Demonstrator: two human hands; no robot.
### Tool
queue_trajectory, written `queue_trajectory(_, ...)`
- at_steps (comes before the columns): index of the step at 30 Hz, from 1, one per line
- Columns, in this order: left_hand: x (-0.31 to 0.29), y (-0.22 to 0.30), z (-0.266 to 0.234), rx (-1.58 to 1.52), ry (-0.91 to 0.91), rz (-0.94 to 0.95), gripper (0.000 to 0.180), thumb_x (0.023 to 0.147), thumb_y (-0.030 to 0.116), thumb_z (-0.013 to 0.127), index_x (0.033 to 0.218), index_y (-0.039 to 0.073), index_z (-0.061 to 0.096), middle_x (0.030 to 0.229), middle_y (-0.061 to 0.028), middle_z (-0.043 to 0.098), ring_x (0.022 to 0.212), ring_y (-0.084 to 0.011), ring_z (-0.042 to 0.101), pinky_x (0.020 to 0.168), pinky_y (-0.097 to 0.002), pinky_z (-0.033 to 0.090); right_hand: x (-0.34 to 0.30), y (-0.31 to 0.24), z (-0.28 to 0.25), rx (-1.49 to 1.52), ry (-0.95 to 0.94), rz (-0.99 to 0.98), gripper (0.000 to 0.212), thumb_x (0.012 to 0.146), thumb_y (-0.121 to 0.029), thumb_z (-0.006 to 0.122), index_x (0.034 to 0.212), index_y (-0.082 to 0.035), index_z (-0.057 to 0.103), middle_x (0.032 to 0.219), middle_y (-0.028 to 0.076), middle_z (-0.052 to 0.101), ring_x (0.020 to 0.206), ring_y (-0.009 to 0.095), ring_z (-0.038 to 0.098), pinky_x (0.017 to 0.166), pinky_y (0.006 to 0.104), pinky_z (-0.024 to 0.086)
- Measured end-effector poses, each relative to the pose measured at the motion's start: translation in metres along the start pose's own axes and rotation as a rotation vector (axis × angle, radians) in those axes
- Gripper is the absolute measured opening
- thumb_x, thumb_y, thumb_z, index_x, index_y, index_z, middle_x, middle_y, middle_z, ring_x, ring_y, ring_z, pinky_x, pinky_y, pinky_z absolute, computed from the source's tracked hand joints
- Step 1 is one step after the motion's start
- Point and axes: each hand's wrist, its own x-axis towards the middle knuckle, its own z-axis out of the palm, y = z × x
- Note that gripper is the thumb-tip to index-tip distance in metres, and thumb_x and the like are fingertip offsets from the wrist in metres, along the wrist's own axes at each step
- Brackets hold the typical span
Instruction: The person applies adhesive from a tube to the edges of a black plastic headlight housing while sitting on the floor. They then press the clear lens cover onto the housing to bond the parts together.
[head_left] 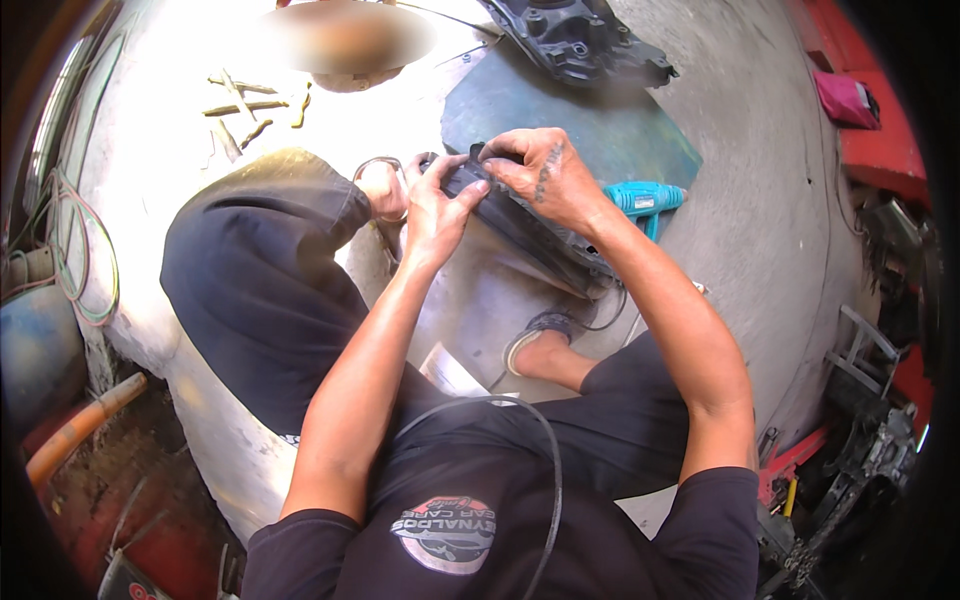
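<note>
A long black plastic part [530,238] lies between my legs, slanting from upper left to lower right. My left hand [438,207] is closed round its far end, thumb on the top face. Over that same end, my right hand [543,178] has its fingers bent into a pinch. A small dark tab stands up by the fingertips; whether it belongs to the part or is separate, I cannot tell. Just right of the part, partly behind my right forearm, rests a teal heat gun [645,198] with its nozzle toward the right.
A dark greenish board [565,125] lies ahead, bearing a black moulded housing [585,45]. Several tools [245,105] are scattered at far left. A blurred orange-brown object [350,40] is at the top. Hoses [75,250] hang left; metal parts [865,440] and a pink bag [848,100] are right.
</note>
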Motion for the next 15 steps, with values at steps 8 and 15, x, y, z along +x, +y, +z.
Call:
queue_trajectory(8,0.000,0.001,0.000,-0.006,-0.001,-0.008,0.054,0.080,0.026,0.085,0.128,0.006,0.070,0.149,-0.0339,0.040,0.131,-0.0443,0.054,0.111,-0.0459,0.046,0.007,0.002,0.011,-0.222,-0.046,-0.071,0.019,0.089,-0.007,0.069,0.103,0.004,0.074,0.095,0.022,0.074,0.083,0.035,0.072,0.077,0.0396,0.056)
queue_trajectory(15,0.000,-0.001,0.001,-0.048,0.017,-0.020,0.052,0.081,0.024,0.084,0.127,0.005,0.070,0.147,-0.0351,0.041,0.130,-0.0456,0.055,0.111,-0.0466,0.046,0.010,-0.004,0.013,-0.178,-0.048,-0.031,0.019,0.089,-0.007,0.070,0.104,0.003,0.075,0.094,0.022,0.074,0.082,0.035,0.072,0.077,0.0399,0.056)
